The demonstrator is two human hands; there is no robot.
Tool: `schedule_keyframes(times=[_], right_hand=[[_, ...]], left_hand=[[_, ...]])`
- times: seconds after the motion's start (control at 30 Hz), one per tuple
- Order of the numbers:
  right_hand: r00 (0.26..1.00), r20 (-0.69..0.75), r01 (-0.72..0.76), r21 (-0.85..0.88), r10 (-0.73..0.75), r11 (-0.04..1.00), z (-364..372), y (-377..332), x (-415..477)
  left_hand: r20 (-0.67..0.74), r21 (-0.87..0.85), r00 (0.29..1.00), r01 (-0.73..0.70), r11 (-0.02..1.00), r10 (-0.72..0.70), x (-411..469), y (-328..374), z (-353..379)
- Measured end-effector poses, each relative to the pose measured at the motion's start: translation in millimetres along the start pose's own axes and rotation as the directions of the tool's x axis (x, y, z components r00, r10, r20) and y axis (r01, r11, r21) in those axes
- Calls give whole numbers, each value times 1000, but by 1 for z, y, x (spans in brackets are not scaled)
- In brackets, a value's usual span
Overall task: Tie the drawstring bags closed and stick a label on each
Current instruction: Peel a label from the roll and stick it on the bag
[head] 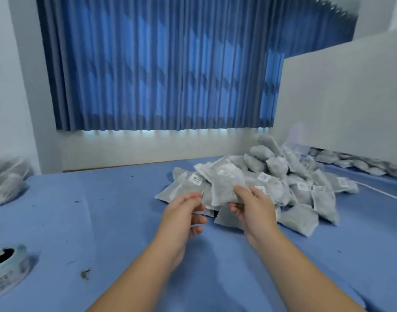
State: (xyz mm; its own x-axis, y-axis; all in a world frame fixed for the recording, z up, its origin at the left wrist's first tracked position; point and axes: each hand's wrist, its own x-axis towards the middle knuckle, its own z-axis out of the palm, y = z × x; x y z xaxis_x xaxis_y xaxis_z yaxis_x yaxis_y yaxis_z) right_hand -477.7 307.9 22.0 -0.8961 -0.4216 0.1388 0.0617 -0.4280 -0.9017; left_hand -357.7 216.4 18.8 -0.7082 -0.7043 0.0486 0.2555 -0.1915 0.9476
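A grey-white drawstring bag [225, 188] is held up over the blue table [103, 210]. My right hand [249, 206] grips its lower edge, thumb on top and fingers beneath. My left hand [186, 212] is just left of the bag with curled fingers; a thin white string appears to run across its fingertips. Behind the held bag lies a large pile of similar bags [294, 183], several with white labels stuck on them. A roll of labels [7, 271] lies near the table's front left edge.
More grey bags [6, 181] are heaped at the table's far left edge. A white board [350, 97] leans at the right, with further bags [359, 164] under it. Blue curtains [170, 64] hang behind. Small dark crumbs dot the table.
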Motion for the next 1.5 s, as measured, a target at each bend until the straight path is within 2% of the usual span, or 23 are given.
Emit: schedule_keyframes(times=[0.1,0.17,0.3,0.47,0.63,0.77,0.9,1.07,1.37,1.5], right_hand=[[999,12,33,153,-35,988,-1,-39,32],[1000,-13,-2,163,4,987,-4,-56,51],[989,-66,-128,29,129,991,-11,-52,63],[968,-123,-232,-103,219,967,-12,-16,57],[957,-249,-210,-243,148,947,-25,-3,55],[964,-255,-164,-335,78,928,-41,5,48],[989,-142,-93,-410,37,907,-30,18,30],[992,124,39,-546,35,837,25,48,-3],[857,497,161,-515,140,842,158,115,-76],[792,604,283,-493,90,823,213,135,-114]], left_hand=[[42,-44,999,-1,999,2,1,2,24],[59,-63,998,-6,998,9,0,3,31],[50,-28,999,-8,1000,10,-5,4,19],[-48,-27,999,1,1000,-3,-5,3,-10],[-68,-26,997,26,999,-27,-7,-1,-26],[-33,-44,997,74,996,-76,-12,-4,-22],[0,-1,997,80,997,-80,-18,0,-26],[-64,97,996,66,993,-60,-31,12,-60],[-276,387,961,97,917,15,-78,68,-192],[-393,548,913,142,824,105,-100,94,-256]])
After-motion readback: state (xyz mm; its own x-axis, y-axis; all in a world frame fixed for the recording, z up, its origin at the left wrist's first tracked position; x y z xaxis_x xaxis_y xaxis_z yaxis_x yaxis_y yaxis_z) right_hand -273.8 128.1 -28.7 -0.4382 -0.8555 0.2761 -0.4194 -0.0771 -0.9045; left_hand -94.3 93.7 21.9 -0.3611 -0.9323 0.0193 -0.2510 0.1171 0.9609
